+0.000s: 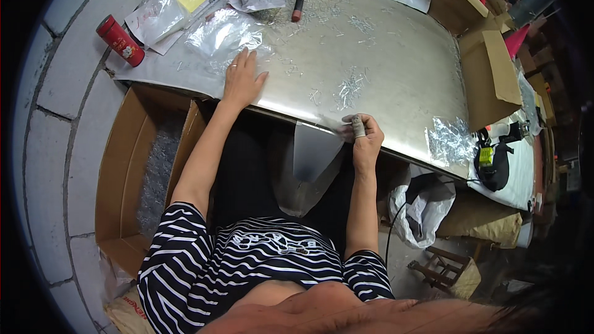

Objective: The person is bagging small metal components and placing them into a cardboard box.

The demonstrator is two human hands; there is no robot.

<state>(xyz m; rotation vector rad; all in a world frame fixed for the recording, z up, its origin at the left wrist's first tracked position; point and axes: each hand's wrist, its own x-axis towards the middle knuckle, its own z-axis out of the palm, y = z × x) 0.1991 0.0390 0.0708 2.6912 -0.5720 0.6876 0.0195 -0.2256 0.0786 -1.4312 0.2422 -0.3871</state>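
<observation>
My left hand (pixel 242 81) lies with its fingers stretched out at the near edge of a pile of clear plastic bags (pixel 224 38) on the metal-topped table. At the table's front edge my right hand (pixel 366 135) is closed, its fingers curled together and one wrapped in a greyish covering. Whatever those fingers hold, if anything, is too blurred to name. Beside them a translucent plastic sheet (pixel 317 151) hangs down from the edge over my lap. Small silvery metal pieces (pixel 350 89) lie in a loose heap between my hands, with more scattered farther back.
A red cylindrical flask (pixel 120 41) stands at the left. A dark-handled tool (pixel 300 1) lies at the back. Below the table's left side, an open cardboard box (pixel 117 167) holds many small bags. More clear packets (pixel 450 141) lie at the right corner, near a white sack (pixel 421 216) underneath.
</observation>
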